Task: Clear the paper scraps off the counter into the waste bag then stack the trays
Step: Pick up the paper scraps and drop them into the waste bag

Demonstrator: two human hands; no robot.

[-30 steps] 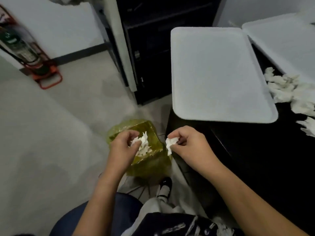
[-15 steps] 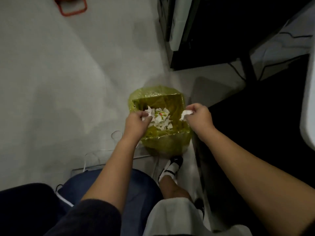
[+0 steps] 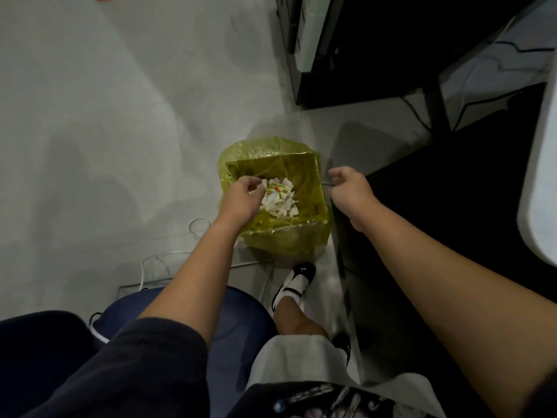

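Head view looks straight down at the floor beside the counter, where the waste bag (image 3: 281, 236) lines a square bin, its mouth spread wide so scraps fall in freely. Left hand (image 3: 241, 199) hangs over the bag's near-left rim, fingers loosely curled with nothing visibly pinched; the paper scraps (image 3: 278, 197) lie heaped just beyond those fingertips, at the bottom. Right hand (image 3: 351, 188) hovers outside the bag's right edge, fingers curled and seemingly empty. One tray (image 3: 539, 164) juts in far right.
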